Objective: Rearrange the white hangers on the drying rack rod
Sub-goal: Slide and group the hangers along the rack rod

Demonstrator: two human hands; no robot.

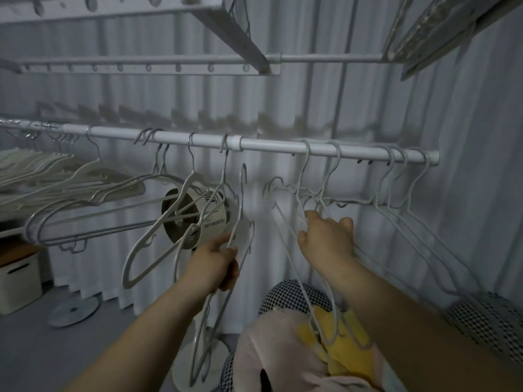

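White pleated curtain (pixel 467 108) covers the whole backgr., and the drying rack rod (pixel 271 145) runs in front of it from left to right, slightly downward.

Many white hangers hang on this rod. One dense group (pixel 70 179) is at the far left, a few single ones are toward the middle, and three more (pixel 405 159) are near the right end.

Left hand (pixel 218 263) has its fingers curled round the lower part of a white hanger (pixel 241 199). The hook of this one stands just under the rod & seems not to touch it, but the wire is thin and I cannot tell for sure.

Right hand (pixel 325 239) grips the wires of two hangers (pixel 308 150) whose hooks are over the rod, right of the middle. One of them reaches far down over a pink and yellow soft toy (pixel 277 349).

Behind the middle hangers is a round fan (pixel 198 219) w/ lettering on its rim. A cream box (pixel 17 278) stands on the floor at left. A black-and-white checked cushion (pixel 486 321) is at the lower right.
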